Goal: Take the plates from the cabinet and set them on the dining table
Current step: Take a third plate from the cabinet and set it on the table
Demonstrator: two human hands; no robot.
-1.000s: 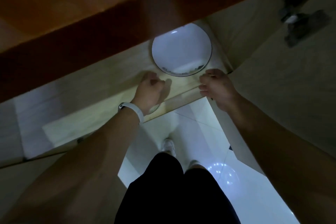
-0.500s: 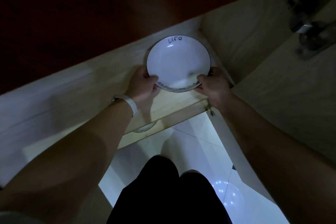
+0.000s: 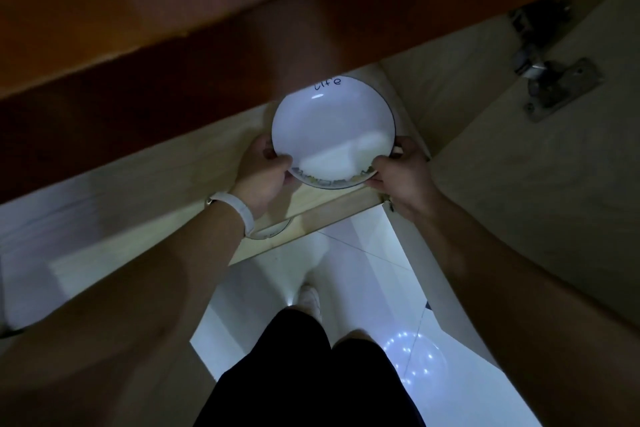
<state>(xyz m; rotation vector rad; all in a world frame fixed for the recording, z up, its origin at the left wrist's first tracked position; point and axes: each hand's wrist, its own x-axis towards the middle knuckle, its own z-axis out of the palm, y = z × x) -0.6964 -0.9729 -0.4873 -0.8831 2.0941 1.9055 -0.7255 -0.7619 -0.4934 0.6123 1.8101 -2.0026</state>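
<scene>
Pinching the plate [image 3: 332,128], untouched a second ago, my left hand [image 3: 263,173] and right hand [image 3: 403,175] are readying it to leave the shelf [image 3: 207,166].

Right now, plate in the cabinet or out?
In: the plate lies over the shelf, far rim under the brown top panel, left hand and right hand gripping its sides. Lifted or resting, cannot tell.

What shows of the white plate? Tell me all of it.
The white plate is round, glossy, ceramic-looking, with a thin dark rim line, "life" written at its far edge and a patterned band nearest. It faces up over the pale cabinet shelf. The left hand and right hand grip its near rim, thumbs on top.
</scene>
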